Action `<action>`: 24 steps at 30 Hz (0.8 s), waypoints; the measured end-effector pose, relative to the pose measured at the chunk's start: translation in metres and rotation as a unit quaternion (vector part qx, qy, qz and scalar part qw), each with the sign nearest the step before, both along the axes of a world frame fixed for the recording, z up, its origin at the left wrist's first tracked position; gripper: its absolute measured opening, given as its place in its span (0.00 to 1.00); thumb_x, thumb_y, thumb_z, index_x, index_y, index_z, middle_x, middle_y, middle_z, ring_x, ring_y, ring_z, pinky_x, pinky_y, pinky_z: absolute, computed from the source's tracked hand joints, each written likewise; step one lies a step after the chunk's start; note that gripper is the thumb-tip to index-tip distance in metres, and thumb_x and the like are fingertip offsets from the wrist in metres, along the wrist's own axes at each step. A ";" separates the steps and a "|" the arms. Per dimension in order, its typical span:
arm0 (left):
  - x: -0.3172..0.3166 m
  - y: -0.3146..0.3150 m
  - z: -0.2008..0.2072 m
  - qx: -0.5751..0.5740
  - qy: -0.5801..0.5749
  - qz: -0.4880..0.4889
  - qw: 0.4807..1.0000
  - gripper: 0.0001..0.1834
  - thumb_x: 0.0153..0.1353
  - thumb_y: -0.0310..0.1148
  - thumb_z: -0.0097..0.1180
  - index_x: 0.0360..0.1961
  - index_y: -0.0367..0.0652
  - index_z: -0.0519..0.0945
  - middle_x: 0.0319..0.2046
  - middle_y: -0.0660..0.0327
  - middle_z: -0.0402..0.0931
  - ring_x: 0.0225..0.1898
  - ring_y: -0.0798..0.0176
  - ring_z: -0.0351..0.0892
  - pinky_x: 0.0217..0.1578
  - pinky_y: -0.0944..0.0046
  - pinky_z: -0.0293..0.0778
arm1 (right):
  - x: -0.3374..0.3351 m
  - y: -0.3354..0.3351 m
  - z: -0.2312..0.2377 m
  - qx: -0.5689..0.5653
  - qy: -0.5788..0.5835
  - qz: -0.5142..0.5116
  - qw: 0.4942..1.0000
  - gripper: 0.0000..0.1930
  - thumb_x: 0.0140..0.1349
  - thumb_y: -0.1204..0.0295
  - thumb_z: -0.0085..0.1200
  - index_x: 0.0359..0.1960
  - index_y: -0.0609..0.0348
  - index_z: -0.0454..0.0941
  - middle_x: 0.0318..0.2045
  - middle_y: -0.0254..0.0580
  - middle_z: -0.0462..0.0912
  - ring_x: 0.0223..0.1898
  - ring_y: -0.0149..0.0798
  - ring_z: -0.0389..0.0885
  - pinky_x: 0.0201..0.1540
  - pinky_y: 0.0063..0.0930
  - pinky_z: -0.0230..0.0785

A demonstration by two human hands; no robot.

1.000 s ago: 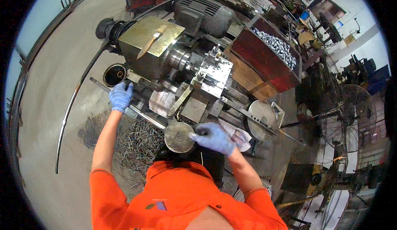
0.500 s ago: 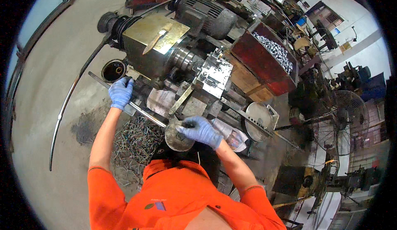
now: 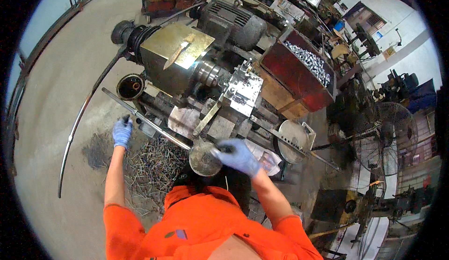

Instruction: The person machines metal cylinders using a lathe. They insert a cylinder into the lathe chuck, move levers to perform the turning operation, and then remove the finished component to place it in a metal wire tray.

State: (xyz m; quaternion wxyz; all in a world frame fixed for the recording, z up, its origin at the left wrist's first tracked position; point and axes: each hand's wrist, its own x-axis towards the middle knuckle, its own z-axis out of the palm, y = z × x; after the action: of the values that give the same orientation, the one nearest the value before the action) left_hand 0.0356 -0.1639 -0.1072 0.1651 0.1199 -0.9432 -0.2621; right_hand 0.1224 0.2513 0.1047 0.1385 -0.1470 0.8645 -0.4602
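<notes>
My left hand [image 3: 122,132], in a blue glove with darkened fingertips, is off to the left, apart from the long metal bar [image 3: 159,130]. Its fingers are bunched together, and whatever they may hold is too small to make out. The bar slants from the upper left down to a round grey metal disc [image 3: 205,159] in front of me. Over the disc's right edge is my gloved right hand [image 3: 237,157], smeared by motion, so its fingers are unclear. Beyond them stands a lathe-like machine with a bright chuck [image 3: 208,72] and a shiny tool block [image 3: 243,91].
Metal shavings [image 3: 152,164] are heaped below the bar. A red bin [image 3: 294,75] of small metal parts stands behind the machine. An oily round pot [image 3: 130,87] sits left. A fan [image 3: 386,138] stands right. A long thin rod [image 3: 77,124] curves down at left.
My left hand has let go of the bar and moved down and left. My right hand has shifted right across the disc.
</notes>
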 end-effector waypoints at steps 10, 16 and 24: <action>-0.052 0.037 -0.020 -0.328 -0.228 -0.254 0.881 0.15 0.51 0.46 0.49 0.28 0.50 0.82 0.30 0.60 0.80 0.32 0.55 0.79 0.32 0.56 0.72 | 0.115 0.108 -0.036 0.033 -0.056 -0.284 0.957 0.11 0.54 0.67 0.59 0.29 0.65 0.80 0.23 0.44 0.81 0.25 0.27 0.76 0.33 0.23 0.69; -0.010 0.093 -0.102 -0.113 -0.160 -0.025 0.980 0.18 0.54 0.46 0.47 0.41 0.51 0.79 0.37 0.52 0.79 0.41 0.51 0.78 0.38 0.57 0.73 | 0.131 0.112 -0.056 0.032 -0.060 -0.299 0.952 0.11 0.54 0.67 0.59 0.29 0.65 0.80 0.22 0.43 0.81 0.25 0.27 0.75 0.33 0.24 0.69; -0.037 0.051 -0.022 -0.211 -0.297 -0.183 0.913 0.19 0.50 0.53 0.52 0.34 0.51 0.82 0.36 0.54 0.79 0.37 0.49 0.79 0.37 0.53 0.74 | 0.107 0.133 -0.022 0.053 0.086 -0.311 0.945 0.09 0.49 0.70 0.62 0.27 0.63 0.81 0.25 0.43 0.81 0.29 0.34 0.78 0.35 0.25 0.69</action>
State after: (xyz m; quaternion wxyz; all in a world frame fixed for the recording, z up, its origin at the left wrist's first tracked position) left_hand -0.0011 -0.1126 -0.1294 -0.1523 -0.0203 -0.9875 -0.0351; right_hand 0.2289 0.3845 0.0825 -0.0782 0.0976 0.8991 -0.4195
